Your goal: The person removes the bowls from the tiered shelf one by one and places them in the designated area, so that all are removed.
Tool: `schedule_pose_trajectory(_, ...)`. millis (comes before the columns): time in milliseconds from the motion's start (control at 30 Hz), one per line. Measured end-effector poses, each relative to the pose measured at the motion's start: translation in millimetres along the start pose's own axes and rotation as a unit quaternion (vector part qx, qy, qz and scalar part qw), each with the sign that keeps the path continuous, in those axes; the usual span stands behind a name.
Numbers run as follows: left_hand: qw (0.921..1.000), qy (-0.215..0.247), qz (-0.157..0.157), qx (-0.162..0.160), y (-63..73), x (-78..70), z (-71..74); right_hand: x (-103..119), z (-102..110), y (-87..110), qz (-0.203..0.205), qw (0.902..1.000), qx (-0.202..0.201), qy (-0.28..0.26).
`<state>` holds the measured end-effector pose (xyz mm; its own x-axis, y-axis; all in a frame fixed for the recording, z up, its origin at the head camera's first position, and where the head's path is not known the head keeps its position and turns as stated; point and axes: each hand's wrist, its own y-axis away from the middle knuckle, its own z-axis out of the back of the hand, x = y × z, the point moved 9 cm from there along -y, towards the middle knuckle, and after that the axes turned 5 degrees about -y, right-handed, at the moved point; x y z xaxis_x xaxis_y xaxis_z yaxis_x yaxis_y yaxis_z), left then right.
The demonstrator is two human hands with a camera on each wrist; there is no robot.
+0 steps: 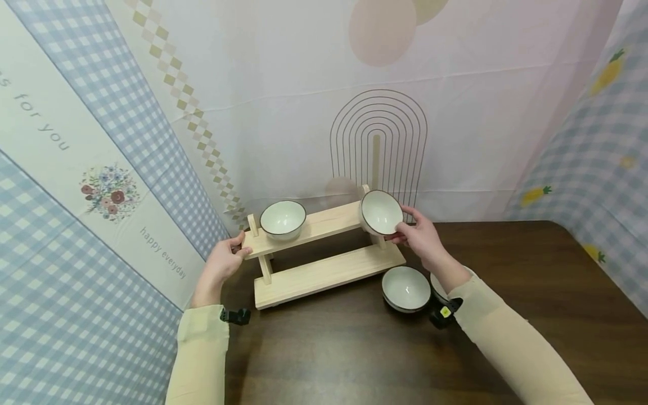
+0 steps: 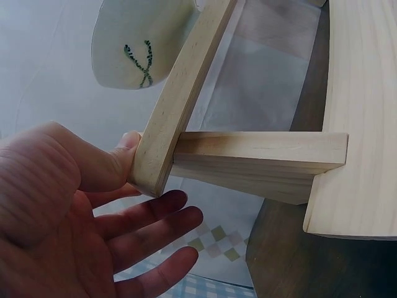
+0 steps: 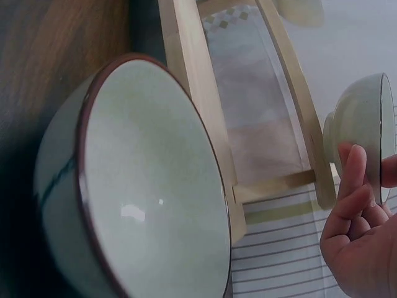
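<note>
A two-tier light wooden rack [image 1: 324,275] stands on the dark table. My left hand [image 1: 226,260] pinches the left end of its upper shelf [image 2: 180,105] between thumb and index finger, the other fingers spread out below. Towards that end sits a white bowl [image 1: 283,218] with a dark rim; its side [image 2: 136,49] bears a green mark. At the shelf's right end, my right hand [image 1: 422,239] grips a second bowl [image 1: 382,212] by its right edge, tilted. In the right wrist view the bowl's foot [image 3: 329,133] is close to the shelf; contact is hard to tell.
In front of the rack's right end, more bowls [image 1: 406,288] stand on the table [image 1: 324,349]. Another bowl [image 1: 439,288] is partly hidden under my right wrist. Printed cloth [image 1: 283,112] hangs behind the rack, and checked cloth [image 1: 126,242] closes off the left side.
</note>
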<state>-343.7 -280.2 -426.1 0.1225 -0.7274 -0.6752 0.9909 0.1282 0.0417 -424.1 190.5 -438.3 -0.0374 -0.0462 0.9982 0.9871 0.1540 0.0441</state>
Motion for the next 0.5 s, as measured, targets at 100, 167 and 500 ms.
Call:
schedule_pose_trajectory(100,1.0000,0.003,0.004,-0.002,-0.1,2.0,-0.1,-1.4,8.0,1.8,-0.003,0.9999,-0.001,0.011)
schedule_pose_trajectory(167,1.0000,0.005,0.006,-0.002,-0.3,3.1,-0.2,-2.4,13.5,3.1,-0.005,0.9998,0.000,0.020)
schedule_pose_trajectory(500,1.0000,0.004,0.001,-0.009,-2.8,2.7,0.9,-11.7,41.1,11.2,-0.014,0.9992,0.012,0.035)
